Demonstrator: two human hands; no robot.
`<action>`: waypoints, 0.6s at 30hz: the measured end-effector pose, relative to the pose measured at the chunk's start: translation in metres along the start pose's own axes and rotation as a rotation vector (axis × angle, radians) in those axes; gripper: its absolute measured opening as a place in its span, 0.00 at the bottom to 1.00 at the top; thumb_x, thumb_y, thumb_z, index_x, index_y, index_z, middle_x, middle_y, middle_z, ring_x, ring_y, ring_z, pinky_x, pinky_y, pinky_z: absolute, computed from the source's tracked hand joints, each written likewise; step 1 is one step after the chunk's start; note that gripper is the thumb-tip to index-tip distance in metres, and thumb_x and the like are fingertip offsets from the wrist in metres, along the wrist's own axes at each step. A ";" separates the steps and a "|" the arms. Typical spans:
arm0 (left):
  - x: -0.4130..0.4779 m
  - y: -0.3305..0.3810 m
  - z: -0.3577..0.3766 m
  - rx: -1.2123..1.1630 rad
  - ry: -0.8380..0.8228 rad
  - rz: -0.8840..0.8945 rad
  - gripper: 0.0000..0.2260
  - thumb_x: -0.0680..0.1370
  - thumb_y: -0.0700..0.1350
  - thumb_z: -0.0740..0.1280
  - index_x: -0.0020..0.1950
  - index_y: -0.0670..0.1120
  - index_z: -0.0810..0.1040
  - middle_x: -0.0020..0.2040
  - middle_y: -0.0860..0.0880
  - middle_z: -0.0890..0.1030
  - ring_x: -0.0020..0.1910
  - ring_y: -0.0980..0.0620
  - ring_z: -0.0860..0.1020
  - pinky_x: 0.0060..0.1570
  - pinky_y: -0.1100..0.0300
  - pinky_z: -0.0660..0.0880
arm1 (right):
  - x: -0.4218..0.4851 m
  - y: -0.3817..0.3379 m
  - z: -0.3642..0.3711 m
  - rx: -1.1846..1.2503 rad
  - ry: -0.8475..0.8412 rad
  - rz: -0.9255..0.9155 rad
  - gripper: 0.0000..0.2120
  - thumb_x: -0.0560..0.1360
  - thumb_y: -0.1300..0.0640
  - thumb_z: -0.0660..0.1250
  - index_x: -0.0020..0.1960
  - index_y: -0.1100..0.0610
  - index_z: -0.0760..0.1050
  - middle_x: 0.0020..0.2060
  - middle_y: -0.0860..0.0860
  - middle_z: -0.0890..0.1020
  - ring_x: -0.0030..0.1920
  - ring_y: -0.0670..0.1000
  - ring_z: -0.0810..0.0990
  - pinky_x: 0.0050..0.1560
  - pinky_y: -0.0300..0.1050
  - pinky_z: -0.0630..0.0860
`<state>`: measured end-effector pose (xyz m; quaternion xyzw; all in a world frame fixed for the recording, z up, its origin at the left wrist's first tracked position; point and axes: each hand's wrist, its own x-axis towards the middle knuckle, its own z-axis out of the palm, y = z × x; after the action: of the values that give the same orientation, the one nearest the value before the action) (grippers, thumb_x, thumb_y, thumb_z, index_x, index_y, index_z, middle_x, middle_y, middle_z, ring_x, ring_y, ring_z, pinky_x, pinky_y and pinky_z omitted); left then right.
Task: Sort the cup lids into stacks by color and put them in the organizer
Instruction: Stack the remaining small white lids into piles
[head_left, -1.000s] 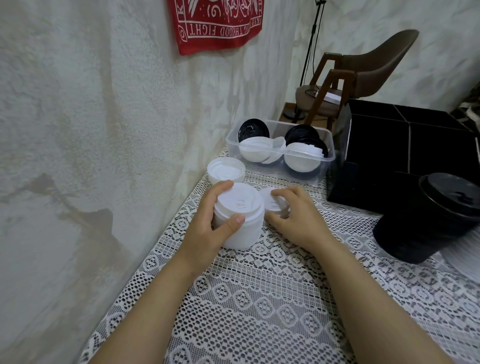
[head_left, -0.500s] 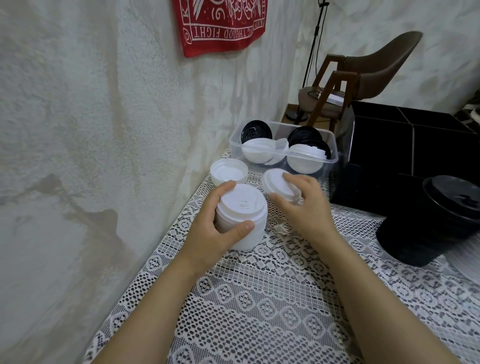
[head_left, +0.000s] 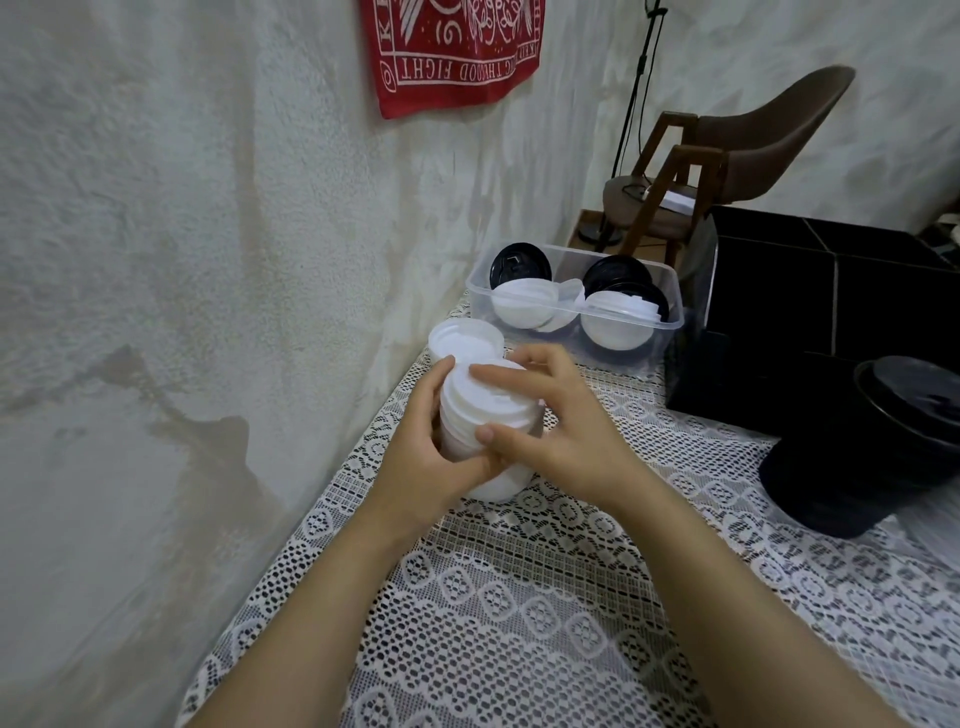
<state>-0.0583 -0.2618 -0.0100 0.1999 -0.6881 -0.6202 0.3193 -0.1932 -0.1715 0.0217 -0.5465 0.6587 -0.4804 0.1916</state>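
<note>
Lid stack (head_left: 485, 406) between left hand (head_left: 431, 460), right hand (head_left: 563, 441)

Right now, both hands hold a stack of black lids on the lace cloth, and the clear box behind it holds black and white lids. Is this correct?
Almost. In the head view the stack of lids that the left hand and the right hand hold is white, not black. It does stand on the lace cloth, and the clear box behind holds both colors.
</note>
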 end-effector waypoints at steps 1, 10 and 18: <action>0.000 -0.001 0.000 -0.001 0.007 -0.010 0.43 0.61 0.53 0.79 0.72 0.58 0.64 0.67 0.55 0.74 0.65 0.56 0.75 0.62 0.50 0.75 | 0.000 0.000 0.000 0.006 -0.004 0.002 0.21 0.70 0.55 0.76 0.60 0.43 0.76 0.59 0.42 0.66 0.62 0.33 0.64 0.58 0.20 0.60; 0.000 -0.001 -0.001 0.006 -0.021 -0.020 0.40 0.61 0.55 0.80 0.69 0.61 0.67 0.66 0.56 0.75 0.65 0.55 0.75 0.62 0.50 0.75 | -0.003 0.002 -0.001 0.058 -0.097 0.016 0.21 0.72 0.57 0.74 0.63 0.48 0.77 0.62 0.45 0.66 0.64 0.35 0.64 0.60 0.21 0.62; 0.000 0.008 -0.005 -0.277 -0.033 -0.072 0.30 0.67 0.35 0.59 0.70 0.48 0.69 0.64 0.48 0.79 0.62 0.51 0.78 0.57 0.57 0.77 | -0.004 0.009 0.011 0.098 -0.032 -0.031 0.18 0.70 0.53 0.73 0.58 0.40 0.76 0.66 0.46 0.68 0.66 0.39 0.68 0.64 0.27 0.65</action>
<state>-0.0540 -0.2648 -0.0020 0.1681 -0.5936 -0.7235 0.3098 -0.1880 -0.1728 0.0081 -0.5540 0.6227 -0.5063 0.2212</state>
